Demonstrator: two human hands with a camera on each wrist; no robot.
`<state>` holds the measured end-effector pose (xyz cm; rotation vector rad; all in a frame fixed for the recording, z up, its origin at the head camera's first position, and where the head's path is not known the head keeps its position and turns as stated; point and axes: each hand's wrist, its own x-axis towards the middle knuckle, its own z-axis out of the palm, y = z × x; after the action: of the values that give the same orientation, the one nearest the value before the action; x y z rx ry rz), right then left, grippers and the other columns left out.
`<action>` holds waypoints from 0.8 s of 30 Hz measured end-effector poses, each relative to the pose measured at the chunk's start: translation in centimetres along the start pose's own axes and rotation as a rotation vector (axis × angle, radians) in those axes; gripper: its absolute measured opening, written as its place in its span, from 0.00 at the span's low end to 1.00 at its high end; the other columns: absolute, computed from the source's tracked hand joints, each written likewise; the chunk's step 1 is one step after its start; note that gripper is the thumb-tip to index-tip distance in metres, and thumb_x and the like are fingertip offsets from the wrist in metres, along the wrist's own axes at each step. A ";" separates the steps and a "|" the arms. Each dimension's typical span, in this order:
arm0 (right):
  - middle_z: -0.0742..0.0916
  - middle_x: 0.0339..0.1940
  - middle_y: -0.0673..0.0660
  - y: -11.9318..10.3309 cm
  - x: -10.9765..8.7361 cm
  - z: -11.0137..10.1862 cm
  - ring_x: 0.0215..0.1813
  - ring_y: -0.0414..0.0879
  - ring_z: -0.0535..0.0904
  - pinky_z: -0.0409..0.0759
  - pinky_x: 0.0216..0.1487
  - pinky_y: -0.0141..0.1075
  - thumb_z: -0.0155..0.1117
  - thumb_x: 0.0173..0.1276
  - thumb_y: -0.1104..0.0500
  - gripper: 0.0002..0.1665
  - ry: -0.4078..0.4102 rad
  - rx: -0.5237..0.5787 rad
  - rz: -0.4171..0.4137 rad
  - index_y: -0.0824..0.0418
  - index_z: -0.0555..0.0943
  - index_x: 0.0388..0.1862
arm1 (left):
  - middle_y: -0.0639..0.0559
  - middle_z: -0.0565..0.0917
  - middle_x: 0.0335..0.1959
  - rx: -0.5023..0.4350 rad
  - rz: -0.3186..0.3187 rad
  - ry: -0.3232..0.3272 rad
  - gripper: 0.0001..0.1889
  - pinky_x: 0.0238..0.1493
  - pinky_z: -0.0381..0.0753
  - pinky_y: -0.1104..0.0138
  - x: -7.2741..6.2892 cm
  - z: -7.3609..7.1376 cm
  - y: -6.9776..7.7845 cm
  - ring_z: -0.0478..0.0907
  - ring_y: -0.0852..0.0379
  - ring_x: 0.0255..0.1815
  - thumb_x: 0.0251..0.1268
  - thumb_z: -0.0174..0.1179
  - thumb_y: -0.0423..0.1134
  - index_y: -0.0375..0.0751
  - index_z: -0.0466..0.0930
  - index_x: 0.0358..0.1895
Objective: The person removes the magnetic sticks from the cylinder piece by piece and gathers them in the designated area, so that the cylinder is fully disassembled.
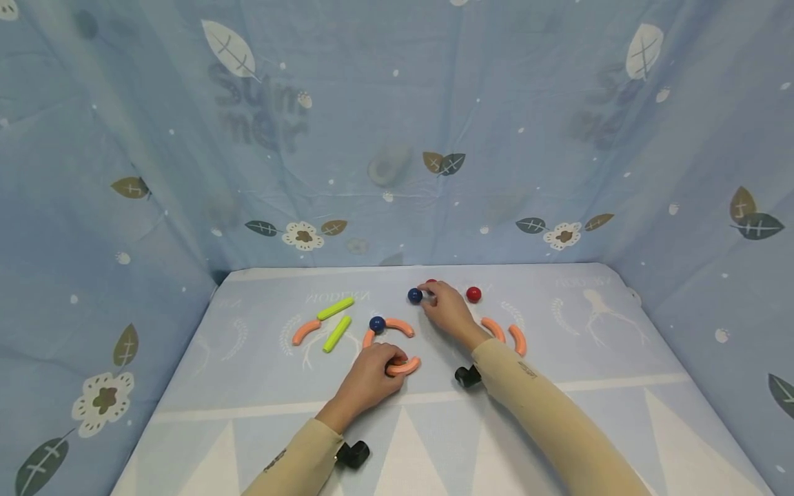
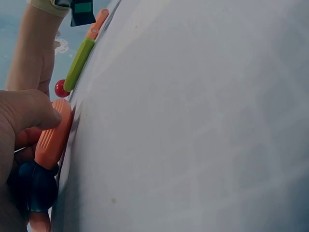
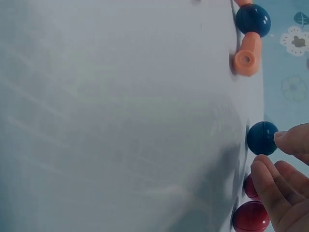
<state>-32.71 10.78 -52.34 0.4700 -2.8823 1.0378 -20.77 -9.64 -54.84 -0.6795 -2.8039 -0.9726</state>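
Note:
My left hand (image 1: pixel 371 377) pinches a curved orange stick (image 1: pixel 404 366) near the front of the group. In the left wrist view the thumb presses on the ribbed orange stick (image 2: pixel 54 135), and a dark blue ball (image 2: pixel 39 187) sits at its lower end. My right hand (image 1: pixel 448 308) reaches to a blue ball (image 1: pixel 415 295) at the back, thumb and fingers apart. In the right wrist view the thumb tip is at the edge of that blue ball (image 3: pixel 263 138); whether it touches cannot be told. Red balls (image 3: pixel 251 216) lie beside those fingers.
Behind the left hand, another blue ball (image 1: pixel 377 324) joins two curved orange sticks (image 1: pixel 399 326). Green sticks (image 1: pixel 337 334) and an orange stick (image 1: pixel 307 332) lie left. Two more orange sticks (image 1: pixel 517 340) lie right, near the right forearm, and a red ball (image 1: pixel 474 295) behind.

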 end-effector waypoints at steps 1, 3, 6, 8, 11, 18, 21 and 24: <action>0.84 0.57 0.57 0.0 -0.1 0.0 0.43 0.47 0.77 0.79 0.46 0.41 0.66 0.71 0.61 0.23 0.002 0.001 -0.003 0.55 0.81 0.64 | 0.61 0.82 0.35 0.007 -0.001 0.004 0.10 0.41 0.78 0.67 -0.1 0.0 0.1 0.75 0.62 0.36 0.58 0.70 0.35 0.49 0.85 0.43; 0.84 0.57 0.57 0.1 -0.4 -0.1 0.42 0.46 0.78 0.80 0.45 0.41 0.67 0.71 0.61 0.23 0.007 0.004 -0.010 0.55 0.81 0.64 | 0.61 0.83 0.35 0.019 -0.002 0.012 0.10 0.42 0.79 0.66 -0.2 -0.1 0.2 0.76 0.62 0.36 0.58 0.71 0.35 0.48 0.86 0.43; 0.83 0.58 0.57 0.0 -1.1 -0.2 0.42 0.45 0.79 0.81 0.44 0.39 0.68 0.70 0.61 0.24 0.006 0.012 -0.012 0.55 0.81 0.64 | 0.59 0.84 0.36 0.025 -0.009 0.021 0.10 0.44 0.80 0.64 -0.3 -0.1 0.3 0.77 0.62 0.38 0.58 0.71 0.36 0.47 0.86 0.44; 0.83 0.59 0.56 -0.1 -1.5 -0.3 0.41 0.44 0.80 0.82 0.43 0.38 0.69 0.70 0.60 0.24 0.000 0.013 -0.010 0.54 0.81 0.65 | 0.59 0.84 0.38 0.011 -0.014 0.022 0.11 0.45 0.80 0.64 -0.4 -0.2 0.3 0.77 0.62 0.40 0.59 0.71 0.37 0.46 0.86 0.45; 0.83 0.59 0.55 -0.3 -2.2 -0.5 0.41 0.43 0.80 0.83 0.43 0.37 0.70 0.70 0.60 0.24 -0.004 0.014 -0.018 0.54 0.82 0.64 | 0.58 0.84 0.41 -0.016 -0.025 0.025 0.13 0.46 0.81 0.62 -0.5 -0.4 0.2 0.78 0.61 0.42 0.61 0.72 0.40 0.46 0.86 0.48; 0.85 0.57 0.54 -0.7 -3.8 -0.9 0.40 0.41 0.82 0.82 0.43 0.38 0.71 0.68 0.61 0.22 -0.010 0.019 -0.057 0.52 0.84 0.61 | 0.58 0.84 0.49 -0.037 -0.024 0.064 0.15 0.60 0.77 0.55 -1.0 -1.4 -0.5 0.78 0.57 0.55 0.63 0.70 0.42 0.46 0.85 0.52; 0.85 0.55 0.52 -0.8 -4.5 -0.8 0.40 0.40 0.82 0.82 0.43 0.38 0.71 0.67 0.60 0.21 -0.026 0.026 -0.075 0.52 0.84 0.60 | 0.60 0.83 0.51 -0.043 -0.037 0.094 0.16 0.62 0.75 0.53 -1.4 -1.9 -0.9 0.76 0.56 0.57 0.61 0.72 0.43 0.48 0.85 0.52; 0.86 0.54 0.51 -1.0 -5.2 -0.6 0.42 0.40 0.82 0.82 0.45 0.38 0.71 0.68 0.60 0.20 -0.060 0.021 -0.106 0.51 0.85 0.59 | 0.59 0.82 0.52 -0.047 -0.028 0.120 0.16 0.62 0.74 0.52 -1.8 -2.3 -1.5 0.75 0.56 0.56 0.60 0.73 0.42 0.47 0.86 0.51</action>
<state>-27.49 11.86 -52.02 0.6578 -2.8639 1.0561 -19.99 -12.78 -54.32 -0.5681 -2.7013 -1.0505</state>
